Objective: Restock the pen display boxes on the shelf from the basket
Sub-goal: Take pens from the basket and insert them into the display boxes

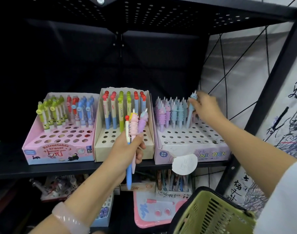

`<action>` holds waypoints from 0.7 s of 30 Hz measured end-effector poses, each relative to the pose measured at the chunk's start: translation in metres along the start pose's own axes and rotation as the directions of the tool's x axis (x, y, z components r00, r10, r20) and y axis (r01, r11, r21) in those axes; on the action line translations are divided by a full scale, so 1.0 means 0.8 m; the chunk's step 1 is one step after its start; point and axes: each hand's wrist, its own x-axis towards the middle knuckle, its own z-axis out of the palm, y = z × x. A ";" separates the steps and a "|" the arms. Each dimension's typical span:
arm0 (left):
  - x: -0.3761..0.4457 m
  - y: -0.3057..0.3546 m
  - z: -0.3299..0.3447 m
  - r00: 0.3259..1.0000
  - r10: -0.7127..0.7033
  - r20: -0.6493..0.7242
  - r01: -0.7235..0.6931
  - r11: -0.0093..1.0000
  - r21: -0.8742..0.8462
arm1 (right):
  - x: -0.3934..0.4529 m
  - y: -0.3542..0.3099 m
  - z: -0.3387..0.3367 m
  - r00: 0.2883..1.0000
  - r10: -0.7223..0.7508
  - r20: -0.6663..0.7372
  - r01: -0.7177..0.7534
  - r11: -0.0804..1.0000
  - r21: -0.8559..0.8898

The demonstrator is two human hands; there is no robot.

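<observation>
Left hand: the left hand (pixel 125 149) grips three pens (pixel 134 132) before the cream cardboard display box (pixel 149 105).
Right hand: the right hand (pixel 206 107) pinches a blue unicorn pen (pixel 191 108) over the lilac unicorn display box (pixel 191 141).
Basket: the green plastic basket (pixel 212 215) sits lower right.

Blue unicorn pen (pixel 192 105) tilted above unicorn box (pixel 191 149).

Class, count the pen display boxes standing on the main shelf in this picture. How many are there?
3. A pink box on the left, a cream box in the middle, and a unicorn box on the right. More boxes sit below, partly hidden.
</observation>
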 end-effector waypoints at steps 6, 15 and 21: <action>0.000 -0.003 0.000 1.000 0.017 -0.024 -0.017 1.000 0.019 | -0.007 0.003 0.016 0.976 0.058 0.209 -0.023 0.986 -0.167; -0.002 -0.001 -0.005 1.000 0.023 -0.005 -0.023 0.998 -0.057 | -0.054 -0.071 0.002 0.995 0.014 0.097 -0.033 0.979 0.203; -0.010 0.001 0.001 1.000 0.005 0.025 -0.002 0.993 -0.116 | -0.100 -0.138 0.014 0.856 -0.233 0.461 -0.163 0.725 0.669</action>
